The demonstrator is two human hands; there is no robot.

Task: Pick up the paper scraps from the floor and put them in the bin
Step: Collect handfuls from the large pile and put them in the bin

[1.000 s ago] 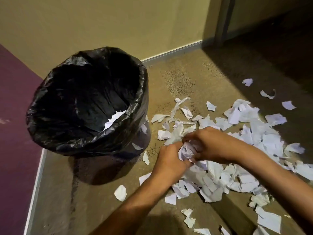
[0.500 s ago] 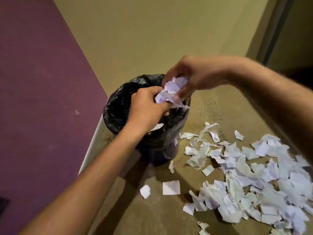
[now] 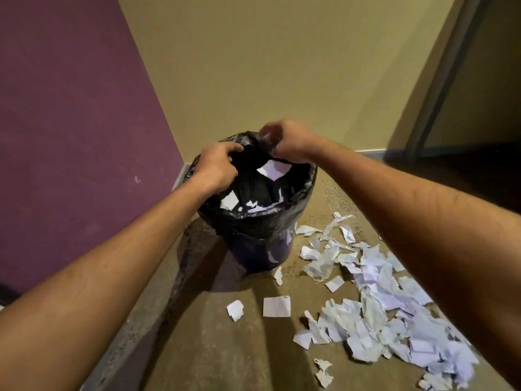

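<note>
The bin [image 3: 306, 183], lined with a black plastic bag, stands on the floor by the wall corner. My left hand [image 3: 217, 167] hovers over its left rim with fingers loosely curled and nothing in them. Over the far rim is my right hand [image 3: 284, 142], blurred, fingers bent downward and empty. Loose white paper scraps [image 3: 273, 169] are dropping below the hands, and more lie inside the bin [image 3: 229, 200]. A large pile of torn paper scraps [image 3: 380, 292] covers the floor to the right of the bin.
Two single scraps [image 3: 276, 306] [image 3: 235, 310] lie in front of the bin. A purple wall [image 3: 70, 122] runs along the left and a beige wall [image 3: 267, 66] stands behind. A dark doorway [image 3: 479, 108] opens at the back right.
Both hands lifted a bunch of scraps from the floor pile, carried it over the bin and let it go. The scraps now fall into the bin.
</note>
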